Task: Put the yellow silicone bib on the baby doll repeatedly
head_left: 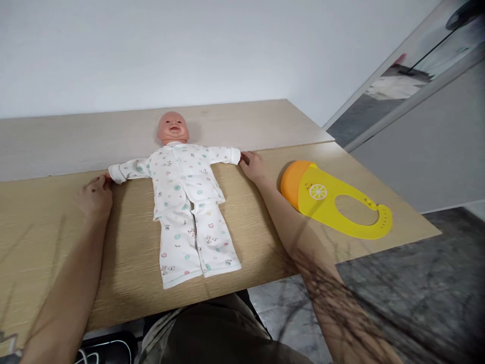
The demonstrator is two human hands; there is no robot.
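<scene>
A baby doll (pixel 188 202) in white printed pyjamas lies on its back on the wooden table (pixel 56 227), arms spread, head toward the wall. My left hand (pixel 94 194) rests at the end of the doll's left-side sleeve, fingers curled and pinching at the cuff. My right hand (pixel 253 166) is at the other sleeve's end, fingers closed on the doll's hand or cuff. A yellow silicone bib (pixel 333 202) with an orange pocket lies flat to the right of my right forearm.
The table's far half is a paler board (pixel 246 121) against a white wall. The table's right edge drops to a dark grey floor (pixel 397 283). My lap shows under the near edge.
</scene>
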